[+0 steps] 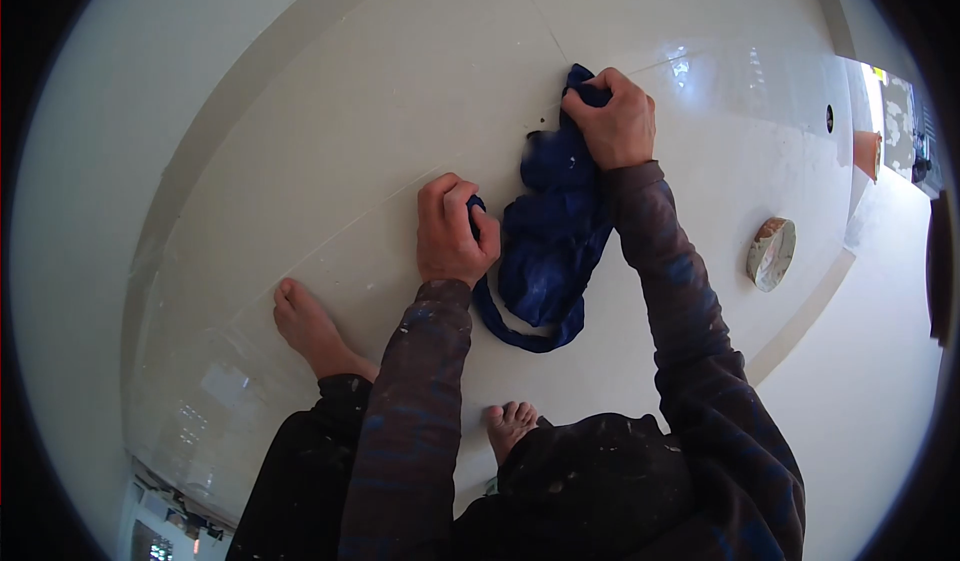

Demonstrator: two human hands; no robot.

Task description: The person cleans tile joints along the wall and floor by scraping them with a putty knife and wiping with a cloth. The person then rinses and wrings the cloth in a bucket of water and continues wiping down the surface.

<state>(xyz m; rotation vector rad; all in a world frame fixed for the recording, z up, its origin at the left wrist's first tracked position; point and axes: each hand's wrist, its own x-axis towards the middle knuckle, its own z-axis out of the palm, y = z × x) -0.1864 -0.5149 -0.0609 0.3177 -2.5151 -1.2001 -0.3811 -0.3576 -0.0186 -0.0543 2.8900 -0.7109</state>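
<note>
A dark blue cloth (545, 251) lies bunched on the glossy pale tiled floor (370, 91). My right hand (615, 121) grips its upper end, fingers curled with the thumb pressed in. My left hand (455, 229) is closed around a strip of the same cloth, left of the main bundle. From that hand the strip loops down and round beneath the bundle. Both hands are low over the floor, with the bundle between them.
A round, shallow container (771, 254) stands on the floor at the right. Farther right is an orange-brown object (867, 155) near an opening. A small dark round fitting (829, 119) shows at the upper right. My bare feet are below my hands. Walls edge the floor.
</note>
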